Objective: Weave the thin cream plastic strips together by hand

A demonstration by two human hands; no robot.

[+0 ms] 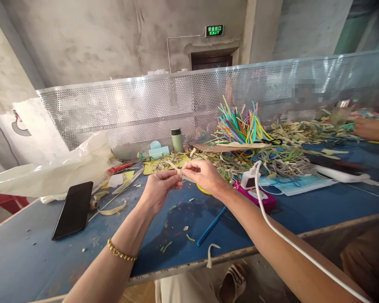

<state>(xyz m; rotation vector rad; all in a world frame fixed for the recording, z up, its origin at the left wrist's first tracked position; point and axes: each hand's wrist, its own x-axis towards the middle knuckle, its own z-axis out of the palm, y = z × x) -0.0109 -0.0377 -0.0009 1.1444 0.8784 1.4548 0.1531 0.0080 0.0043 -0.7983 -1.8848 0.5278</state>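
Over the blue table (113, 252), my left hand (161, 187) and my right hand (204, 176) meet with fingertips nearly together. Both pinch a small pale strip of dried plant fibre (173, 166), which looks like husk; one end sticks up to the left. A thin pale thread seems to hang below the fingers, too fine to make out well. The fingers cover most of the piece. Under my right hand a yellow round edge shows. Dried plant scraps (164, 163) lie on yellow paper just beyond, and a blue stick (211, 226) rests nearer the table edge.
A black phone (72, 210) and a plastic bag (57, 168) are at left. Behind stand a green bottle (177, 141) and coloured pipe cleaners (240, 124). A white charger (250, 180) trails a cable across my right forearm. Another person's hand (374, 128) is at far right.
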